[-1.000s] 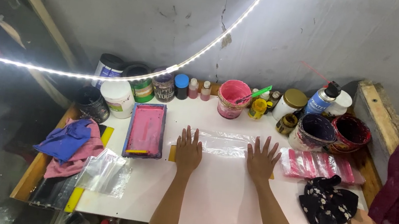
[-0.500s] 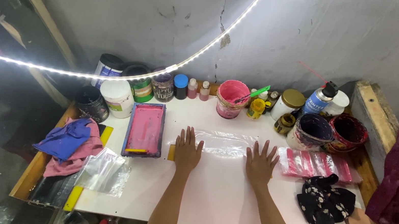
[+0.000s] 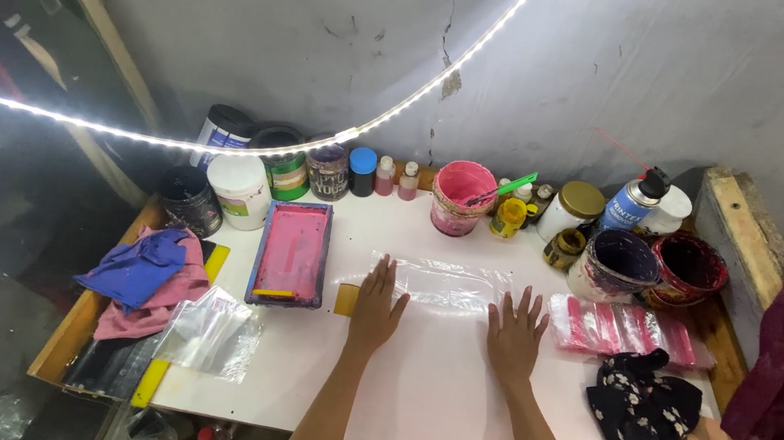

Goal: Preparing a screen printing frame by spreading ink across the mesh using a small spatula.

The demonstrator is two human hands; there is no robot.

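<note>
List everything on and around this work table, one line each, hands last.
clear plastic sheet: 1, transparent, table centre, under both hands
white table: 1, centre
pink screen frame: 1, blue-edged, left of sheet
pink bucket: 1, back centre
spray can: 1, blue, back right
dark tubs: 2, back right
pink packets: 1 pile, right
black floral cloth: 1, front right
blue and pink rags: 2, left edge
light strip: 1, white, along wall
left hand: flat on sheet
right hand: flat, at sheet's edge
</note>
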